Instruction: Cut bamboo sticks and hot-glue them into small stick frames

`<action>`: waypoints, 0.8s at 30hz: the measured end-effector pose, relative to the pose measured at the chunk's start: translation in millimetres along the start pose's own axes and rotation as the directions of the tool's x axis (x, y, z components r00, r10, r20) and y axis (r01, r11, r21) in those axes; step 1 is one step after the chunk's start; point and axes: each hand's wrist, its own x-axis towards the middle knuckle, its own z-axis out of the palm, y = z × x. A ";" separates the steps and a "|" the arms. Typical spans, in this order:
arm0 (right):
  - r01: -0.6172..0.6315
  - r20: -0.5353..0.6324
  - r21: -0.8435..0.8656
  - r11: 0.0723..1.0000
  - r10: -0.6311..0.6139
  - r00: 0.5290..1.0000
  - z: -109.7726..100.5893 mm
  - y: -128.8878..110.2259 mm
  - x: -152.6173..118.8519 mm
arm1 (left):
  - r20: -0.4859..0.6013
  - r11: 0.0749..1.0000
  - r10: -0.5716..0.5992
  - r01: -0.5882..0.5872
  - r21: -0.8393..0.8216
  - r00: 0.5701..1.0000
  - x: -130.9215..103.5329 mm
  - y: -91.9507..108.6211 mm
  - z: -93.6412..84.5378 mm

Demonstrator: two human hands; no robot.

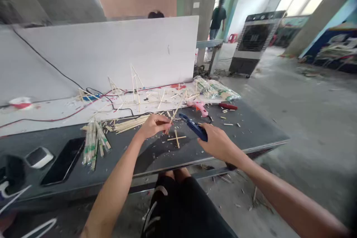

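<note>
Faces a dark bench (251, 128) bearing a pink glue gun (201, 108). Wraps right-hand grip (216, 141) around a blue tool (195, 127) just nearer than the glue gun; pinches, left of it, a slanted stick (178, 107) (pale, thin) in left-hand grip (154, 126).

Left fingers (161, 118) pinch together, right fingers (204, 144) curl in a grip, both forearms (118, 178) angled inward.

The plier-like tool (198, 130) is dark blue, the thin wooden stick (178, 106) pale straw-yellow, the glue gun (202, 109) pink with seemingly some orange. Packaged chopsticks (90, 142) carry green markings; the tabletop (251, 130) is dark grey.
</note>
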 end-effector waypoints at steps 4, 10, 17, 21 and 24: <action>0.038 -0.019 -0.007 0.999 -0.038 0.999 4.0 -10.9 8.1 | 0.002 1.000 -0.022 0.022 -0.016 1.000 -0.3 -3.5 1.9; 0.040 -0.038 0.009 0.999 -0.039 0.999 8.2 -14.5 13.1 | 0.000 0.999 -0.037 0.037 0.024 0.999 -0.7 -6.0 -0.4; 0.065 -0.076 -0.006 0.998 -0.065 0.995 12.4 -12.8 15.6 | 0.036 0.990 0.004 -0.009 0.140 0.999 0.8 -8.8 -0.9; 0.046 -0.082 0.008 0.999 -0.045 0.996 12.7 -13.7 17.0 | 0.042 0.988 -0.010 0.004 0.154 0.999 2.0 -11.0 0.5; 0.043 -0.073 0.057 0.997 -0.039 0.997 13.1 -14.5 16.8 | 0.030 0.988 -0.015 0.010 0.156 0.999 2.1 -9.2 0.8</action>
